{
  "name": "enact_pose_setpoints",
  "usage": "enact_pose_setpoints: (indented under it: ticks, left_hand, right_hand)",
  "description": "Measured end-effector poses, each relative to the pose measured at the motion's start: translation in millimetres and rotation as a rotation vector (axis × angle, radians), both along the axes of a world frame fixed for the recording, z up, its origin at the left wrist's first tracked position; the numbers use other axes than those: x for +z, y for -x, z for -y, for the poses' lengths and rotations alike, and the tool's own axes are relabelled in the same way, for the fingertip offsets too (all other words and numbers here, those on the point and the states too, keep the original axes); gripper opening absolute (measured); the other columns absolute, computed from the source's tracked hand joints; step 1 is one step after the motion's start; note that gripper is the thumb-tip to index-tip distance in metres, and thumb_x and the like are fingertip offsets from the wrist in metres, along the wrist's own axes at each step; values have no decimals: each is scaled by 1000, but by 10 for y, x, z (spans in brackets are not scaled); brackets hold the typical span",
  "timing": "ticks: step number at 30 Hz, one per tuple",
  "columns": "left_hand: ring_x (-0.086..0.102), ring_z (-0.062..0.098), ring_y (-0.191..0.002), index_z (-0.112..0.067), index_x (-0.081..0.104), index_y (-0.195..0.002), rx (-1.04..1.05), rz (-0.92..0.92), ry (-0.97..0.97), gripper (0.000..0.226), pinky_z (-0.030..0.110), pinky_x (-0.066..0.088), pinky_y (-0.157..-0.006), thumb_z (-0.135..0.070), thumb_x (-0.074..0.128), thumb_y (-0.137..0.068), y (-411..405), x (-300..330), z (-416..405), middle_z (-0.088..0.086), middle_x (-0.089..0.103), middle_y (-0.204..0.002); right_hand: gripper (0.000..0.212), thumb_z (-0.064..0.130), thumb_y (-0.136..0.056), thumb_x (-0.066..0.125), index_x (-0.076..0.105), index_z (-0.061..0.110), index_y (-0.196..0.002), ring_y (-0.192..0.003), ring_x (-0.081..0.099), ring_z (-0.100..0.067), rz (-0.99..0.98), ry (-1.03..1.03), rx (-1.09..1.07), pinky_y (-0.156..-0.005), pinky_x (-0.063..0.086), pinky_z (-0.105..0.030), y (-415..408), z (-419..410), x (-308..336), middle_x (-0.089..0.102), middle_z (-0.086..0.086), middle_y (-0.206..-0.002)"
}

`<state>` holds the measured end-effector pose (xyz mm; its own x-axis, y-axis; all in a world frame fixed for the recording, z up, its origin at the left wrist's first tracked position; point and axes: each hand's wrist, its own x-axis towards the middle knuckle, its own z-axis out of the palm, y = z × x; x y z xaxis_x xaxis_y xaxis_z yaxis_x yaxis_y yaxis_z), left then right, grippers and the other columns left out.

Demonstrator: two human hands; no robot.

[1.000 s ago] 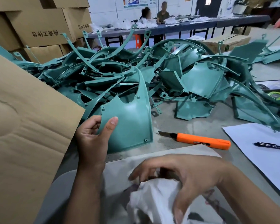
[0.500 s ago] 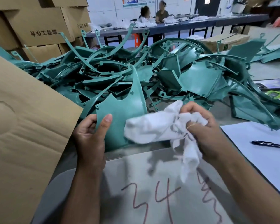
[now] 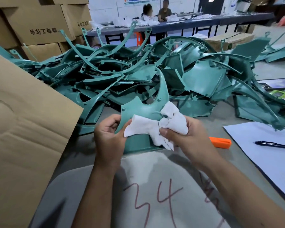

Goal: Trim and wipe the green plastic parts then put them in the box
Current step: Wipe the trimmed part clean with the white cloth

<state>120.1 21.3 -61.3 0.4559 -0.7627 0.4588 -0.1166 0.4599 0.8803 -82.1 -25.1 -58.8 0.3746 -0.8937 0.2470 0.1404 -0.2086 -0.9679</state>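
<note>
A cardboard flap (image 3: pixel 23 122) is leaning at the left; the left hand (image 3: pixel 109 134) is gripping the green plastic part (image 3: pixel 138 111) upright above the table edge; the right hand (image 3: pixel 186 135), fingers curled, is pressing a bunched white cloth (image 3: pixel 156 127) on it; an orange knife (image 3: pixel 220 142) is lying beside

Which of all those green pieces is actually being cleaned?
The flat curved green part nearest the person: the left hand holds its edge and the right hand presses a white cloth on it. The others lie piled behind.

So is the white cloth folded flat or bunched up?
Bunched up: the white cloth is crumpled in the right hand, pressed against the green part.
</note>
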Motion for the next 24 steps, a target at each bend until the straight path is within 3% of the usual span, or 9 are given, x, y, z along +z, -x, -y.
enact_pose_setpoints:
  ticks: [2,4,6,9,12,17,20,22,24]
  left_hand:
    - [69,14,-75,-24,78,-84,-75,-72,-28,2,29,56,-65,-25,77,-82,30,19,-30,-1,76,-83]
    - [70,28,-86,-18,76,-95,-241,-268,-45,24,38,58,-69,-38,76,-83,59,30,-71,14,74,-97]
    - [71,36,-106,-20,76,-109,-395,-421,-65,34,43,61,-83,-39,78,-81,180,46,-92,20,73,-116]
    - [63,42,-124,-15,69,-128,-355,-329,-28,39,63,48,-106,-22,75,-90,497,25,-47,21,68,-131]
    - [58,37,-132,0,56,-139,-251,-226,6,45,61,40,-114,-7,65,-96,599,-24,10,19,63,-139]
    - [63,38,-125,-19,69,-128,-293,-163,-20,36,64,47,-105,-7,66,-95,505,-13,-9,13,69,-132]
    - [70,31,-116,-19,72,-120,-294,-132,-100,34,47,57,-95,-8,72,-88,444,-22,-48,9,74,-122]
    - [73,26,-109,-16,71,-117,-302,-156,-208,37,38,60,-88,-10,74,-81,344,-38,-92,6,77,-116]
    - [75,30,-105,-16,69,-116,-369,-223,-316,41,41,63,-77,-8,75,-77,258,-44,-125,7,77,-113]
  right_hand:
    - [15,13,-86,82,70,4,-85,-64,60,-16,48,1,-81,-59,47,-26,-49,-1,-28,71,-7,-73]
    - [19,9,-91,78,68,-1,-77,-54,58,-15,165,-1,-152,-55,47,-23,-52,12,-9,67,-9,-63]
    - [24,9,-94,72,65,-1,-73,-50,53,-15,301,-29,-208,-54,45,-21,-49,17,30,59,-10,-59]
    - [20,14,-94,70,65,10,-75,-53,48,-16,386,-48,-180,-57,43,-22,-72,-27,47,53,-6,-61]
    - [17,19,-90,72,67,7,-79,-55,51,-19,351,-46,-185,-60,46,-27,-112,-75,53,57,-8,-61]
    - [16,14,-93,73,69,6,-80,-54,53,-20,318,-30,-236,-60,47,-26,-51,-26,35,59,-12,-62]
    - [3,11,-95,73,75,9,-96,-64,68,-14,311,-30,-359,-61,53,-22,44,40,65,77,-3,-76]
    - [11,9,-97,69,74,11,-107,-68,72,-9,393,-69,-445,-61,57,-22,175,169,103,80,2,-85]
    - [22,8,-99,68,71,9,-121,-67,69,-7,521,-117,-563,-62,58,-25,356,322,147,79,6,-87]
